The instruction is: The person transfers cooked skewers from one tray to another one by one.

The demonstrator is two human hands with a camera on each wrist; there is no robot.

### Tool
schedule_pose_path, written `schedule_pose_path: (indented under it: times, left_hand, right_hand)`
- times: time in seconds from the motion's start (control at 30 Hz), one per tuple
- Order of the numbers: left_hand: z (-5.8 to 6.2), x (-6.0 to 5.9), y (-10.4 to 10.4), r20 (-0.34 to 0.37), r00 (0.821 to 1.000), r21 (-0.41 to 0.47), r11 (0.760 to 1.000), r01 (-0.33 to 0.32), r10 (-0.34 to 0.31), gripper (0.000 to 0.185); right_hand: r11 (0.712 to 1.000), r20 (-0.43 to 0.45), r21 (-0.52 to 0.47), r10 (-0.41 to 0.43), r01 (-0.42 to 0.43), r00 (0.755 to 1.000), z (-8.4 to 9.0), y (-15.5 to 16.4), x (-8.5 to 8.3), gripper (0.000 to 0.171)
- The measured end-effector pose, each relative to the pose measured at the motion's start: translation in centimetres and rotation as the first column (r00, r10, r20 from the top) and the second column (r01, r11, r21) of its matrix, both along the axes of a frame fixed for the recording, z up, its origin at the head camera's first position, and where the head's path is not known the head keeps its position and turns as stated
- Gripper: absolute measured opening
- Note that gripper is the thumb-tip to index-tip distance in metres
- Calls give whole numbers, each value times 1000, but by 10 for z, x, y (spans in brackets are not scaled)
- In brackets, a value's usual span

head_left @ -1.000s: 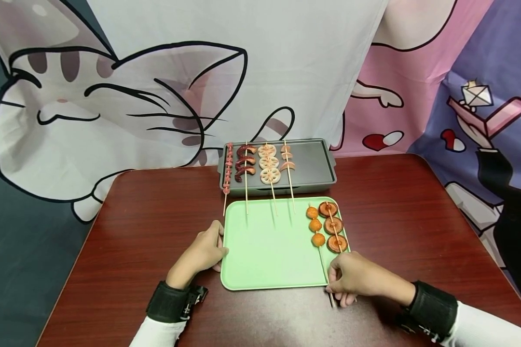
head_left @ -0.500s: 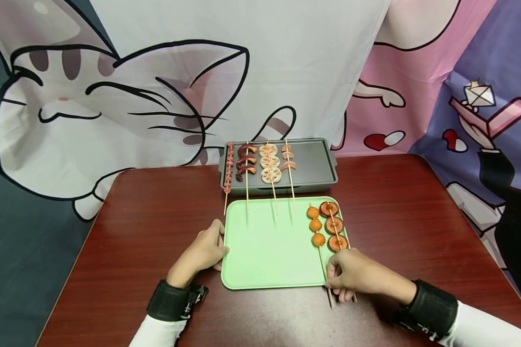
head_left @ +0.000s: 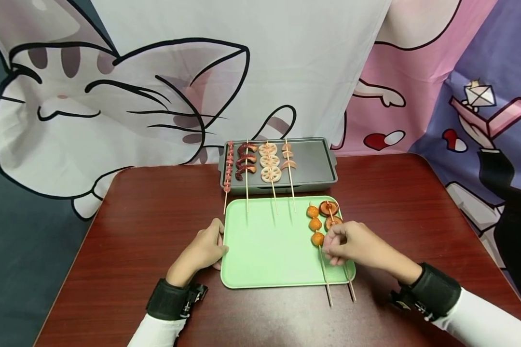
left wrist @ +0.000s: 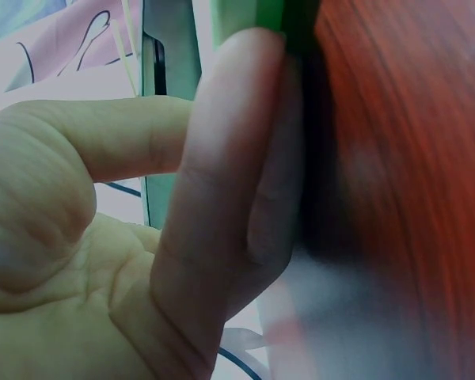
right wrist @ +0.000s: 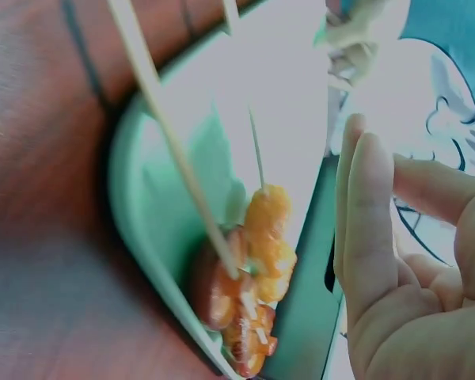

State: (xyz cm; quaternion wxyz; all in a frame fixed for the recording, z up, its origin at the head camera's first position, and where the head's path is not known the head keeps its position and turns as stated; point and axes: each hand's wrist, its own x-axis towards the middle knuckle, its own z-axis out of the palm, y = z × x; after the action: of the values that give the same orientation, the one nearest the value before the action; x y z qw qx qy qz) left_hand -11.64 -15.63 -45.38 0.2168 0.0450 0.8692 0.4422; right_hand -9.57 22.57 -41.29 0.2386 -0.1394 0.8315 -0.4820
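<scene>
A light green tray [head_left: 267, 255] lies on the table, its left edge pinched by my left hand [head_left: 204, 246], thumb on the rim. In the left wrist view the fingers [left wrist: 229, 142] reach the green edge. Over the tray's right side hovers my right hand [head_left: 356, 245], fingers loosely bent and nothing between them. Beneath and beside it lie a skewer of orange balls [head_left: 315, 224] and a skewer of browned mushroom slices [head_left: 328, 208]; the hand hides the lowest slice. Both sticks stick out past the tray's front edge. The right wrist view shows the right fingers [right wrist: 370, 214] apart from both skewers.
Behind the green tray stands a dark grey grill pan [head_left: 314, 164]. It holds a skewer of small pink pieces [head_left: 228, 166], one of dark red octopus-like pieces [head_left: 243, 168], one of lotus root slices [head_left: 269, 161] and one of pale curved pieces [head_left: 288, 165]. A printed curtain [head_left: 312, 72] hangs behind.
My right hand has let go of the skewer sticks at the tray's front edge and risen up and away over the tray. The left hand stays on the tray's edge.
</scene>
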Motion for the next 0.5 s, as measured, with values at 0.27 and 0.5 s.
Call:
schedule_pose_path:
  times: [0.27, 0.5]
  left_hand:
    - [1, 1, 0, 9, 1000, -7, 1000, -4, 4, 29]
    - [1, 1, 1, 0, 1000, -13, 1000, -5, 5, 29]
  right_hand:
    - [987, 66, -156, -38, 48, 997, 4, 1, -29, 26]
    - [945, 253, -279, -98, 170, 962, 4, -3, -53, 47]
